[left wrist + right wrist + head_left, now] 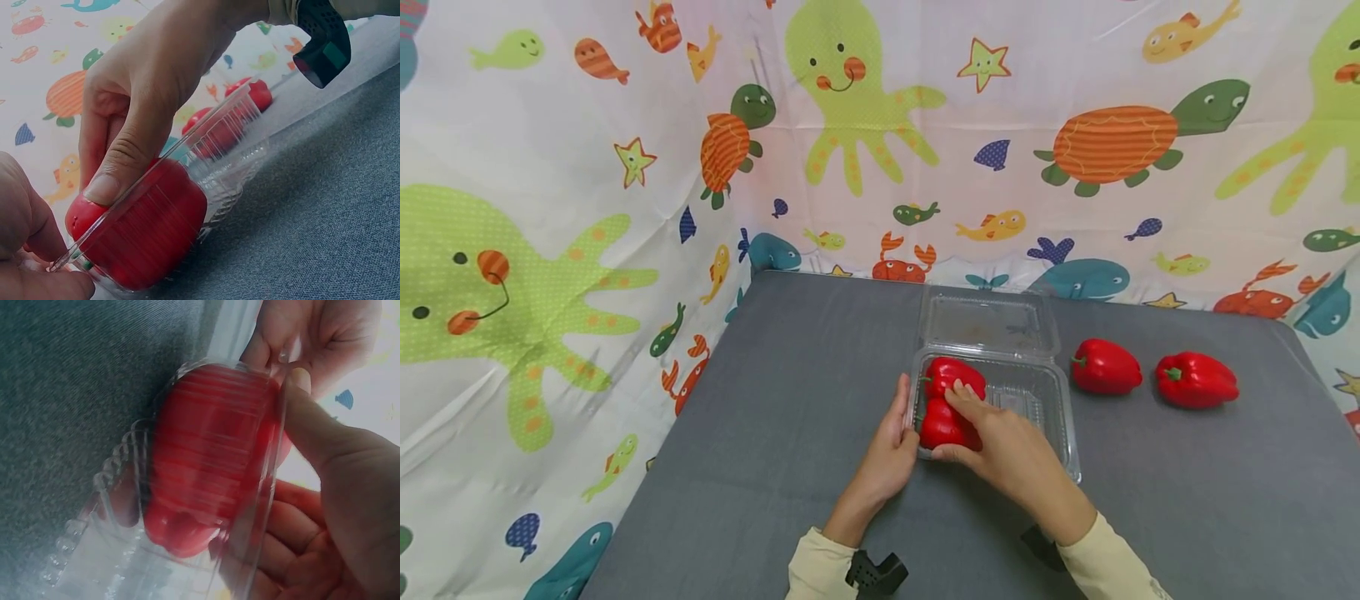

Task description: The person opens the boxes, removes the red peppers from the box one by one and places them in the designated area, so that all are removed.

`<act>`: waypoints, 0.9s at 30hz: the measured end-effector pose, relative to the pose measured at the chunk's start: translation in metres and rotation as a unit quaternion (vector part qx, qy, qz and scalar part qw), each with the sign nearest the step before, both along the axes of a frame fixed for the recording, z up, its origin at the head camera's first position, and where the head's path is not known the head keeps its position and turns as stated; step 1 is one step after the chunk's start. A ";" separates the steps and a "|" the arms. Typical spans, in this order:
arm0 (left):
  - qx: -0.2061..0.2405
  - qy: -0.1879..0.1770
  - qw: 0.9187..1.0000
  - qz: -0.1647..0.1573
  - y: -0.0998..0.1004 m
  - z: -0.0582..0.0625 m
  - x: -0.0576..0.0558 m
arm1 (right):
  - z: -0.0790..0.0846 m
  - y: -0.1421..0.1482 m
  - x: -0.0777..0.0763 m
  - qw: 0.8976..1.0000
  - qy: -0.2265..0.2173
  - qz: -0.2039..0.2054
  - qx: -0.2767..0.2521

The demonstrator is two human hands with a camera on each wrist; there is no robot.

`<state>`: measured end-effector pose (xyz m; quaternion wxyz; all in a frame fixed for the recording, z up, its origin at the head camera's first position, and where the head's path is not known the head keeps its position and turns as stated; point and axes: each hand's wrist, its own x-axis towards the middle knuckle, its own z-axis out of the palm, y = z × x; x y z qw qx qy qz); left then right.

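Observation:
A clear plastic clamshell container (1071,417) lies unfolded, its lid (988,321) tipped back to the far side. Two red bell peppers sit in its left half, a back pepper (955,377) and a front pepper (946,425). My left hand (883,454) pinches the left rim between thumb and fingers, seen close in the left wrist view. My right hand (1011,454) reaches over the tray and holds the front pepper, with the thumb on its near side and fingers across its top. The clear wall crosses the pepper (206,450) in the right wrist view.
Two more red bell peppers, a nearer one (1107,367) and a farther one (1197,380), lie on the grey tabletop (760,417) right of the container. A white curtain with sea animals (880,150) hangs along the back and left sides.

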<state>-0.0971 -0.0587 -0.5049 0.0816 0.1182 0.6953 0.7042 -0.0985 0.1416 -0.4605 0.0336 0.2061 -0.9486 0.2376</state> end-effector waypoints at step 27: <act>-0.004 -0.001 1.000 0.001 0.000 -0.001 0.001 | -0.002 0.006 -0.005 1.000 0.019 0.020 -0.006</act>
